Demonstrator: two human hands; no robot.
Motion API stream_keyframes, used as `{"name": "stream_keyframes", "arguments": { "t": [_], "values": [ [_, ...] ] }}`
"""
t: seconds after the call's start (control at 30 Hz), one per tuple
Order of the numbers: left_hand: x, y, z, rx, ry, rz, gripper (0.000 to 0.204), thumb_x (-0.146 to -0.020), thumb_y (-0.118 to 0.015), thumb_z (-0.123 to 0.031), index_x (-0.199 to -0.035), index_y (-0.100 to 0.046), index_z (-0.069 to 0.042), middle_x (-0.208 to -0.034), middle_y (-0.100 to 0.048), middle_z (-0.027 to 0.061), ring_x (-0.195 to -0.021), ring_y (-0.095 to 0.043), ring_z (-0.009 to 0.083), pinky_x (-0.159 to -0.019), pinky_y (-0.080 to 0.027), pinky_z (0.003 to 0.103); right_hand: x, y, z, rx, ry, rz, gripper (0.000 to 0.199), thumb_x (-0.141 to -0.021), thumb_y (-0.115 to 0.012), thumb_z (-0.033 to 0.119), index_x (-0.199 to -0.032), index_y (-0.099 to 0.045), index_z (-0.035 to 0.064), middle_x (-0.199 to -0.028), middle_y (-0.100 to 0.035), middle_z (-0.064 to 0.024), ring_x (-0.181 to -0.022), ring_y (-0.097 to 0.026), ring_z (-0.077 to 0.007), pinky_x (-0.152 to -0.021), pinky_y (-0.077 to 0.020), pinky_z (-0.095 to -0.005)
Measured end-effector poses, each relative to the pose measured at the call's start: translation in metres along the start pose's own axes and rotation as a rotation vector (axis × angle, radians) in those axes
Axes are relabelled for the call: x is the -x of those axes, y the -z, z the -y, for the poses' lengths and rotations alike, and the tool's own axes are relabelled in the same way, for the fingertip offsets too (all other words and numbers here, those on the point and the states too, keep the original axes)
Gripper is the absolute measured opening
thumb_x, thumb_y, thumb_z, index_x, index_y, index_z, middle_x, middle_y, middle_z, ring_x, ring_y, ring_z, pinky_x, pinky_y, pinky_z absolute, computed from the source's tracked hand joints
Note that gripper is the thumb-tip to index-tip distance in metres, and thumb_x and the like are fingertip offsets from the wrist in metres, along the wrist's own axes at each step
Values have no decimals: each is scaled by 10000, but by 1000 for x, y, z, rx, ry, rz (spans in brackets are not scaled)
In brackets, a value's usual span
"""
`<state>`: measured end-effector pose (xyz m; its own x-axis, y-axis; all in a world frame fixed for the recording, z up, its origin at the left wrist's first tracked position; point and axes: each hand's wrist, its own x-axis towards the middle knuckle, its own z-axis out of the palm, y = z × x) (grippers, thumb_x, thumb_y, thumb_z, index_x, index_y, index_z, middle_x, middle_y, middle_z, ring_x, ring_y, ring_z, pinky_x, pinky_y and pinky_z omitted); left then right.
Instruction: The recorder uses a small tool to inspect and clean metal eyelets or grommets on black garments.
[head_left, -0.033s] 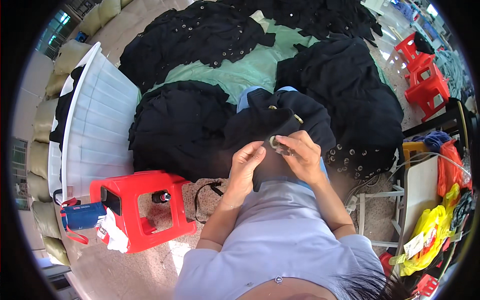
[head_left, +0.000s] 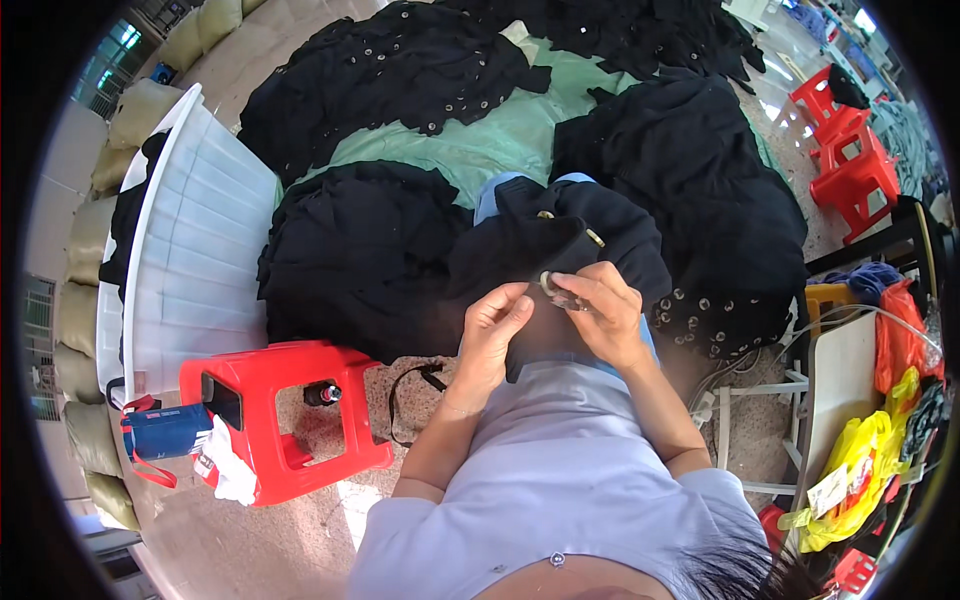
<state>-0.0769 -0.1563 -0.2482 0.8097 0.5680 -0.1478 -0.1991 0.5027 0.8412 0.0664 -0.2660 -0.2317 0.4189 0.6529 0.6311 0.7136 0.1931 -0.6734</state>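
Observation:
A black garment (head_left: 560,235) with small metal fittings lies across my lap. My left hand (head_left: 495,325) pinches a fold of its fabric from the left. My right hand (head_left: 605,310) meets it from the right, fingertips closed on a small silver ring (head_left: 550,285) pressed against the cloth. Both hands touch at the garment's near edge, just above my light blue top. Whether the ring is fixed to the fabric I cannot tell.
Piles of black garments (head_left: 370,250) studded with metal eyelets lie on a green sheet (head_left: 500,140). A white ribbed tub (head_left: 200,250) stands at left and a red plastic stool (head_left: 290,400) beside my left arm. More red stools (head_left: 845,140) and yellow bags (head_left: 860,460) are at right.

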Motion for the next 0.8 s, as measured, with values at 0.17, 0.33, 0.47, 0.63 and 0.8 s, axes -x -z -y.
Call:
{"name": "stream_keyframes", "arguments": {
  "t": [0.17, 0.33, 0.47, 0.63, 0.8],
  "values": [
    [-2, 5, 10, -263, -115, -34, 265, -911, -634, -7, -1176, -625, -11, -918, -609, -20, -805, -528, 27, -733, -446, 187, 1, -4, 2, 16, -7, -11, 314, -670, -653, -81, -960, -691, 32, -839, -615, -76, -649, -623, -203, -552, -494, -285],
    [0, -14, -12, -331, -272, -10, 426, -872, -630, 48, -1283, -595, -58, -1000, -589, 32, -829, -537, 59, -761, -460, 210, 3, -5, 1, -10, 26, -58, 299, -680, -621, -94, -954, -669, 15, -838, -609, -92, -634, -614, -217, -537, -482, -287],
    [-7, 0, -17, -569, -283, 138, 301, -864, -628, 65, -1152, -667, -15, -1012, -665, 38, -898, -596, 79, -802, -484, 229, 5, -5, 4, -78, -47, -23, 223, -738, -633, -83, -941, -656, 8, -857, -603, -94, -674, -603, -198, -575, -473, -284],
    [-5, 4, -8, -453, -225, 104, 230, -884, -618, 59, -1103, -677, 27, -1001, -718, 51, -881, -624, 69, -785, -498, 217, 19, -16, -10, -539, -389, -11, 42, -897, -642, 30, -917, -633, -6, -876, -568, -32, -739, -508, -92, -673, -408, -229],
    [-2, 2, 4, -421, -201, -27, 230, -885, -618, 67, -1102, -680, 21, -1007, -713, 45, -870, -621, 58, -767, -495, 199, 21, -22, -14, -629, -494, -17, 151, -920, -628, 59, -1061, -599, 16, -890, -535, 2, -749, -481, -63, -687, -392, -214]
  ]
}}
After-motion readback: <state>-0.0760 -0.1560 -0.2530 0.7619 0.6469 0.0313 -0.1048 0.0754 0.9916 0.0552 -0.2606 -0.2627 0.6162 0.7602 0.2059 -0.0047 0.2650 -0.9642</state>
